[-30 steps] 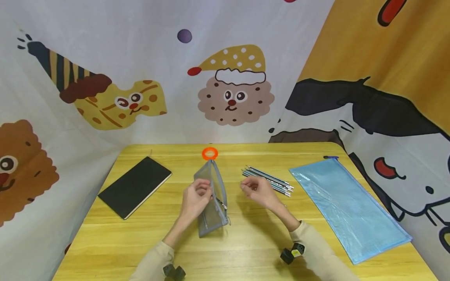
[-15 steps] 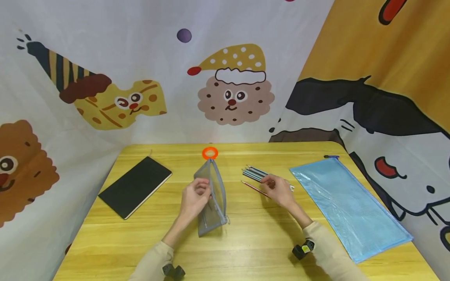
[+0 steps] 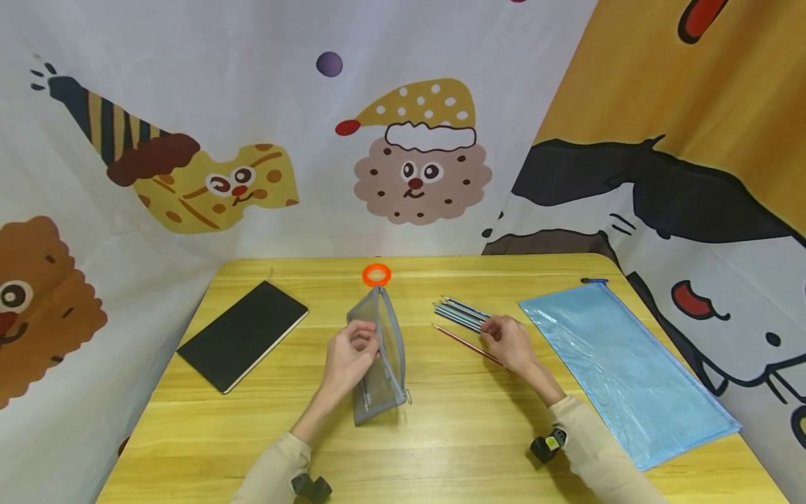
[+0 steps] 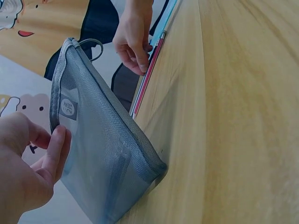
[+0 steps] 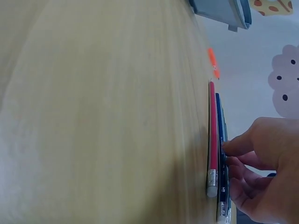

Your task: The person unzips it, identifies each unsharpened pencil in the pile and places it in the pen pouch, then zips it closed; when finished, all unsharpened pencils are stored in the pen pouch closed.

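Note:
My left hand pinches the upper edge of a grey mesh pencil case. The case stands tilted up on the table, its zip side towards the right. My right hand is at a bundle of dark and light pencils, its thumb and fingers curled at a dark blue pencil near its eraser end. That pencil still lies along the others on the table. Just in front of the bundle lies a red pencil, apart from my fingers. The far fingers of the right hand are partly hidden.
A black notebook lies at the left of the wooden table. An orange ring sits behind the case. To the right are a blue plastic zip folder and, behind it, a small purple pen-like item.
My right hand has let go of the red pencil, which now lies on the table, and has moved right to the back ends of the bundle. The left hand and case stay put.

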`<state>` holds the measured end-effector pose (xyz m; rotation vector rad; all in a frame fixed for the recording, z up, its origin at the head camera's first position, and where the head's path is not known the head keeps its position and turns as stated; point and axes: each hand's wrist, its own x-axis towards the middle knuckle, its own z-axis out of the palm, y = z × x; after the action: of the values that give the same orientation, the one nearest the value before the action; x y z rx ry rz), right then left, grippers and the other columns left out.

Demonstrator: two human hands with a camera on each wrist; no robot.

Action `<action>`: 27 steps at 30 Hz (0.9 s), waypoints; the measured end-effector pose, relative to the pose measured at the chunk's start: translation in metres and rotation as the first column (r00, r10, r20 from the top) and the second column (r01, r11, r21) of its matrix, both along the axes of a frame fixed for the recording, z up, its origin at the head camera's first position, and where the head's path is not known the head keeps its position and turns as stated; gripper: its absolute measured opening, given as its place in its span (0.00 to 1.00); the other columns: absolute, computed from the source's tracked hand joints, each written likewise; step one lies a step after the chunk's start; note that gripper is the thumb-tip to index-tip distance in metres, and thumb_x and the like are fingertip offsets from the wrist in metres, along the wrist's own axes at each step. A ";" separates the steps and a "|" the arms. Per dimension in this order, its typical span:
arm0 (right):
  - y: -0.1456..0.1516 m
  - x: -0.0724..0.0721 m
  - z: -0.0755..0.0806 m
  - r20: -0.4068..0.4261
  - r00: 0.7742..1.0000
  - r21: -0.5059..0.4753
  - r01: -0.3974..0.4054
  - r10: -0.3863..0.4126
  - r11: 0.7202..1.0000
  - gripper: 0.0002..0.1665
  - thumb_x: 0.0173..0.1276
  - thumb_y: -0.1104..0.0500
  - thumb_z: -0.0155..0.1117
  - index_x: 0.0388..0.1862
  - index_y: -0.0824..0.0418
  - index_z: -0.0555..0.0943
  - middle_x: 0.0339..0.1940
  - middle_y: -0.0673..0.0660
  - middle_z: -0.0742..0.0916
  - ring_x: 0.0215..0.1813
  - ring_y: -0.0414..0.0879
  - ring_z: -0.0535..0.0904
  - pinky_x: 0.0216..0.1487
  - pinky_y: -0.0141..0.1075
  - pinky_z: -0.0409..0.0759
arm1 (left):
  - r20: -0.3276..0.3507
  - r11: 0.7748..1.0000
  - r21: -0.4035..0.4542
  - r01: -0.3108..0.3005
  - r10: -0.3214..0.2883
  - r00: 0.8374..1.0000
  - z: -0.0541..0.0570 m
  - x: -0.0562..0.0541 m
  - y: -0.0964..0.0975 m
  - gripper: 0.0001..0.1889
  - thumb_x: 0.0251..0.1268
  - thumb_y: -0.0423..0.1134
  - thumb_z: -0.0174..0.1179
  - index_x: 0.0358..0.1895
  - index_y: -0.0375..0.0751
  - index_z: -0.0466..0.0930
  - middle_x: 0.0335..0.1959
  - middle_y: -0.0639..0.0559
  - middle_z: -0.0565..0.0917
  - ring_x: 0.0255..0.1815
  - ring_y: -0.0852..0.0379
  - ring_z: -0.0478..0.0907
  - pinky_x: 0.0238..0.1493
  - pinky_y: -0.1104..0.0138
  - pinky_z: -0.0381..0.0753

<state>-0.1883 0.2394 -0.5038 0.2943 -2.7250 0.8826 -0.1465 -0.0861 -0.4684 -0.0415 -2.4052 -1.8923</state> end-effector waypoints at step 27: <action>-0.002 0.011 0.014 0.069 0.997 0.119 -0.027 0.019 0.993 0.03 0.62 0.66 0.69 0.31 0.63 0.82 0.27 0.54 0.84 0.30 0.43 0.77 0.31 0.34 0.77 | 0.020 1.000 0.005 0.009 -0.009 1.000 -0.002 -0.001 -0.001 0.11 0.63 0.26 0.61 0.48 0.32 0.83 0.38 0.40 0.86 0.29 0.55 0.86 0.32 0.60 0.92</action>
<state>-0.1773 0.2373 -0.4899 0.3255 -2.8487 0.7494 -0.1474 -0.0874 -0.4703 -0.0335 -2.4178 -1.9113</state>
